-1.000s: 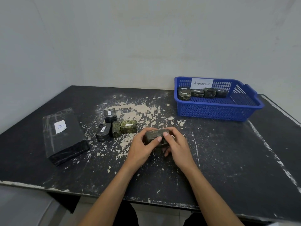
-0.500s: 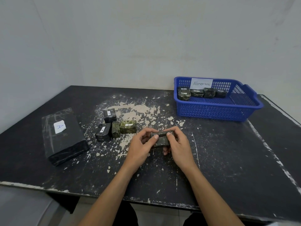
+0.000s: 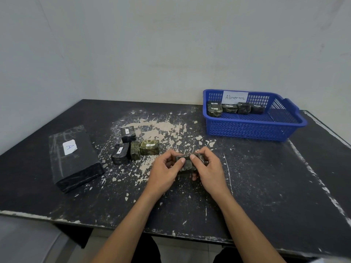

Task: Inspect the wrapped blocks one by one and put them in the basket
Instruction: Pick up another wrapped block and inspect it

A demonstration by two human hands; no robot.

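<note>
Block [image 3: 187, 164], wrapped, dark green, held low over table [image 3: 266, 186] near its middle. Lies with long axis left to right. Gripped at both ends: left hand [image 3: 163, 172] curled round left end, right hand [image 3: 209, 170] round right end, thumbs meeting on top. Basket [image 3: 252, 130] off to far right, well apart, nearer right hand; probably calls for a right-handed carry. Holds four blocks [image 3: 235, 108] in a row along back wall. Four more blocks [image 3: 135, 147] waiting to left, beside large black box [image 3: 74, 158].
</note>
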